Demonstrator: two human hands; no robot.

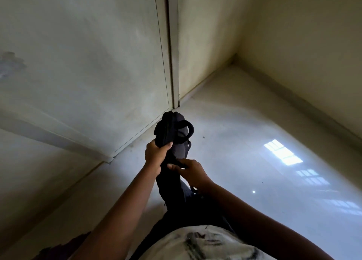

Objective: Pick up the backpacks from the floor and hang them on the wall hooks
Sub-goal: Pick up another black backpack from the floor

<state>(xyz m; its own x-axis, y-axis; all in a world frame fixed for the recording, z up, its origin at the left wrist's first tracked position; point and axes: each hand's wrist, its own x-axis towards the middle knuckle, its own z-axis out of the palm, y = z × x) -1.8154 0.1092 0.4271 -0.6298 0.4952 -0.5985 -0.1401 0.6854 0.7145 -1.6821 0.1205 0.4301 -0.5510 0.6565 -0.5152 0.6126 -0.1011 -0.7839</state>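
The black fabric backpack (171,126) is off the glossy pale floor (244,132), held up before the body: pick-up looks done. The left grip (156,152) clenches its upper part; the right grip (193,171) pinches the fabric lower down. No hook shows; next, its top loop (191,129) must probably reach one.

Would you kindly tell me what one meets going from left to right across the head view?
Door → left hand → backpack → right hand → window reflection on the floor → side wall.
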